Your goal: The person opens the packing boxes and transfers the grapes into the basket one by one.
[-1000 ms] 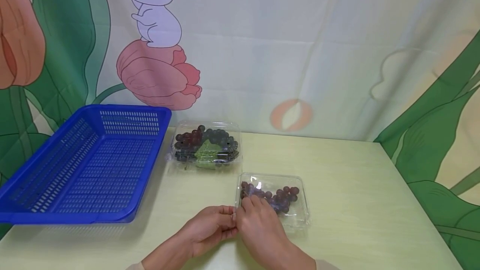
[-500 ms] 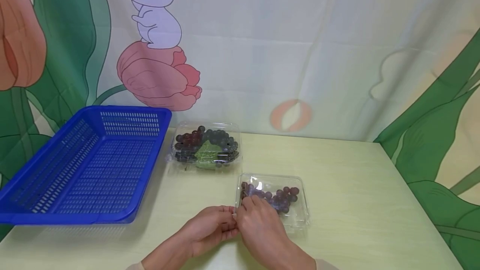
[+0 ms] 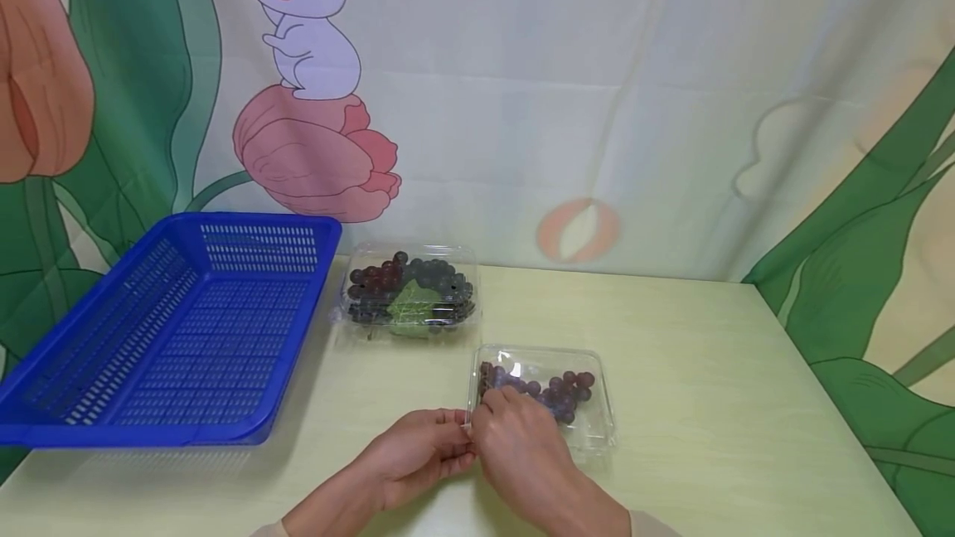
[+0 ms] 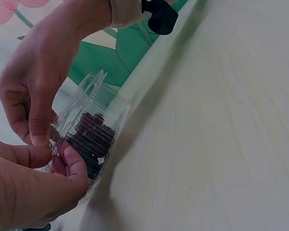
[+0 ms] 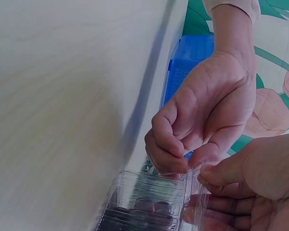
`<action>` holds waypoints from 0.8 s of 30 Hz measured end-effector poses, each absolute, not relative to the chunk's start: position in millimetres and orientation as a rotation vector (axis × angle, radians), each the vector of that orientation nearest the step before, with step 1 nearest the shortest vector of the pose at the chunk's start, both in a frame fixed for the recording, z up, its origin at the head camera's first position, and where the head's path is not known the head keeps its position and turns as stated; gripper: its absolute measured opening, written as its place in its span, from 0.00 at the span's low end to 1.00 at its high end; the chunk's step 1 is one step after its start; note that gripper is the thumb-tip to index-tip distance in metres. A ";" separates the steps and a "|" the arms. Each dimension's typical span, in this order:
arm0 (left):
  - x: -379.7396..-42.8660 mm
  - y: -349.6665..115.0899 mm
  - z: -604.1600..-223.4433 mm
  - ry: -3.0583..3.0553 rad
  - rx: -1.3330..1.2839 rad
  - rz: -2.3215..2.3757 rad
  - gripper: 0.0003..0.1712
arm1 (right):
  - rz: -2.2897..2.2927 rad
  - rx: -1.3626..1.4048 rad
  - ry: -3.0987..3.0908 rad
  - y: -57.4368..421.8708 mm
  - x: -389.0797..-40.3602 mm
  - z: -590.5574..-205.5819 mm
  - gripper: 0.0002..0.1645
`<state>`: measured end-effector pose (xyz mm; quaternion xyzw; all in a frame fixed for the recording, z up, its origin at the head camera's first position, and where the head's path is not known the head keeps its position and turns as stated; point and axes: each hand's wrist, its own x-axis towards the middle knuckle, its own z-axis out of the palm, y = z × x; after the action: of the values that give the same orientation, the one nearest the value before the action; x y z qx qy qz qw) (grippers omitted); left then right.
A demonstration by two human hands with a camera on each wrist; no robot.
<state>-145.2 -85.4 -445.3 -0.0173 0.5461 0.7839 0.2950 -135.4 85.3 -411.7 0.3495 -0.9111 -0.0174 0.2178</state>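
A clear plastic clamshell box [image 3: 597,425] stands on the table in front of me, its lid over a bunch of dark red grapes [image 3: 564,396]. At its near left corner my left hand [image 3: 418,456] pinches the rim between thumb and fingers. My right hand [image 3: 522,456] reaches over the same corner, with curled fingers gripping the lid's edge. Both sets of fingertips meet at the rim in the left wrist view, where grapes [image 4: 94,139] show through the ribbed wall. The right wrist view shows the left hand [image 5: 202,110] beside the box wall [image 5: 149,185].
A second clear box [image 3: 455,252] with dark grapes and a green leaf stands behind, near the back edge. To the left is a large blue plastic basket [image 3: 201,435]. A printed cloth [image 3: 477,106] hangs behind the pale table [image 3: 694,404].
Both hands stay at the same corner of the box. The back of my right hand shifts very slightly; the box and grapes keep their place.
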 end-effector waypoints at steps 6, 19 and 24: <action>-144.7 -84.5 -445.3 1.464 -0.026 2.090 0.07 | -0.001 0.962 -2.518 86.4 -136.5 -409.4 0.11; -145.1 -81.0 -443.5 1.495 -0.063 2.088 0.04 | 0.110 0.950 -2.535 88.5 -138.2 -403.8 0.11; -146.1 -81.3 -442.8 1.491 -0.057 2.085 0.04 | 0.127 0.945 -2.534 88.8 -138.6 -401.8 0.13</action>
<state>-146.1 -81.3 -442.8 -0.0213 0.5574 0.7795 0.2849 -138.6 88.8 -401.8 0.3410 -0.9140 0.0457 0.2151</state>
